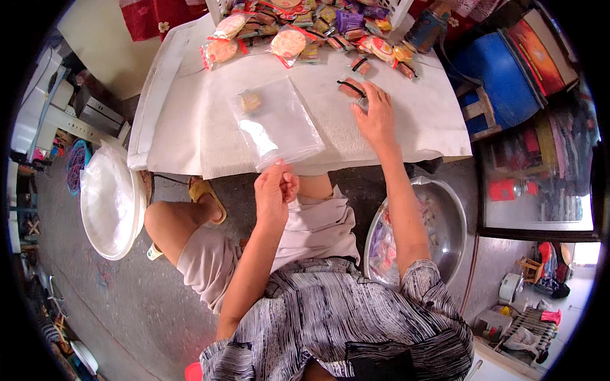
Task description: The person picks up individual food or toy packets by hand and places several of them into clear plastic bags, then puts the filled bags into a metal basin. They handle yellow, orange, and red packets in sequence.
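My left hand (276, 188) pinches the near edge of a clear plastic bag (286, 124) that lies flat on the covered table (181, 114). A small yellow wrapped snack (250, 102) shows at the bag's far left part. To the right, my right hand (376, 116) has its fingertips at a small pink wrapped snack with a black band (351, 88); whether the fingers grip it is unclear. Another banded snack (360, 65) lies just beyond. At the table's far side is a pile with round wafers in clear and red wrappers (288, 43) and purple packets (350, 21).
A white plastic basket (402, 14) stands behind the pile. A metal basin (452, 228) holding wrapped items is on the floor at right, a white tub with plastic bags (112, 238) at left. A blue barrel (500, 76) and a glass-fronted cabinet (538, 228) stand at right.
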`<state>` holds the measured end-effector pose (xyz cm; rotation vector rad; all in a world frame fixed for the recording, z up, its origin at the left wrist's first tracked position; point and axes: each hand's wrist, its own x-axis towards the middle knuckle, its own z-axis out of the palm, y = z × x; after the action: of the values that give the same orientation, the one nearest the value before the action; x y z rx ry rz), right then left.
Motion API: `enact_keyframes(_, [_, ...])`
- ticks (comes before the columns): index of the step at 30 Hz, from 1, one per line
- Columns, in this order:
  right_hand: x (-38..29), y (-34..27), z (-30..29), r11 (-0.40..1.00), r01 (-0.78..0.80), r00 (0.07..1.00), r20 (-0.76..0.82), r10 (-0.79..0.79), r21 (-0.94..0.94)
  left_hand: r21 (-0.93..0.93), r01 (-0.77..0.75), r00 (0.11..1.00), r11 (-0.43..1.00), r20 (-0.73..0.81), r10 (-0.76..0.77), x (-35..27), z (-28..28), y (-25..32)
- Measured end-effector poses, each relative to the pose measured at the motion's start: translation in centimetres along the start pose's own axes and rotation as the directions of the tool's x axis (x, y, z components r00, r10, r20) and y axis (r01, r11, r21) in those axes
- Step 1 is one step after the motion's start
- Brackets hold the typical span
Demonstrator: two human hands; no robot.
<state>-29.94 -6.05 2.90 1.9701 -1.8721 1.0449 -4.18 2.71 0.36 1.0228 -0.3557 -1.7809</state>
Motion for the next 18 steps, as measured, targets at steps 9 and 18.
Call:
enact_keyframes(9, [-0.6, -0.1, 0.7, 0.978, -0.124, 0.991, 0.074, 0.113, 0.166, 0.035, -0.01, 1.0, 0.999, 0.01, 0.01, 0.5, 0.2, -0.4])
enact_keyframes(18, [-2.7, -0.7, -1.8, 0.89, -0.403, 0.912, 0.173, 0.372, 0.214, 0.051, -0.117, 0.993, 0.992, 0.028, 0.116, -0.3, 0.3, -0.6])
